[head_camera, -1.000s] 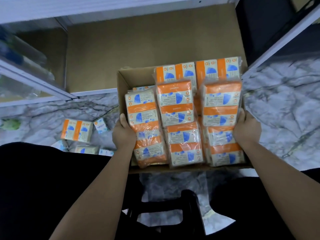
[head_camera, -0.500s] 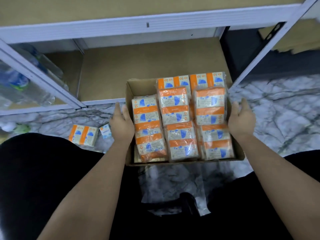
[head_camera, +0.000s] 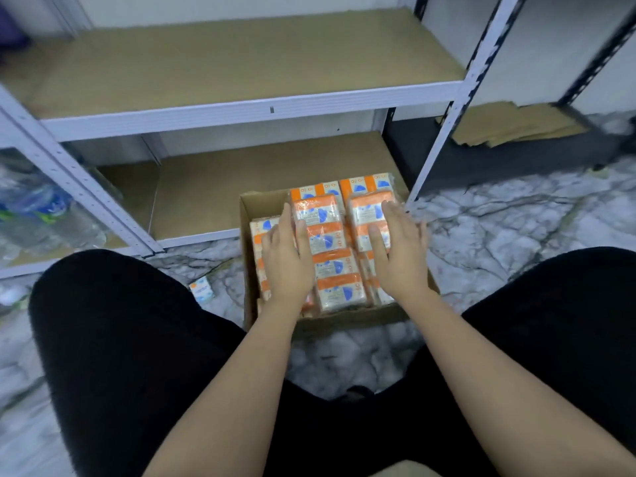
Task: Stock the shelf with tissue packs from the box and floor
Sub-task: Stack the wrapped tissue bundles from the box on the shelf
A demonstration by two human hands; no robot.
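A cardboard box [head_camera: 248,218] sits on the marble floor in front of the shelf, packed with several orange-and-white tissue packs [head_camera: 327,239] wrapped in clear plastic. My left hand [head_camera: 287,256] lies flat over the packs on the box's left side, fingers spread. My right hand [head_camera: 399,249] hovers flat over the packs on the right, fingers spread, holding nothing. The white metal shelf has a bare brown lower board [head_camera: 261,177] right behind the box and a bare upper board [head_camera: 223,63]. One small tissue pack [head_camera: 202,291] lies on the floor left of the box.
Water bottles in plastic wrap [head_camera: 38,215] fill the shelf bay at the left. White shelf uprights [head_camera: 444,132] stand at both sides of the bay. Flattened cardboard [head_camera: 516,123] lies at the back right. My black-clad knees [head_camera: 113,339] flank the box.
Both hands left the outer sides of the box and came in over the top of the packs. The camera view tilted up, showing more of the shelf.
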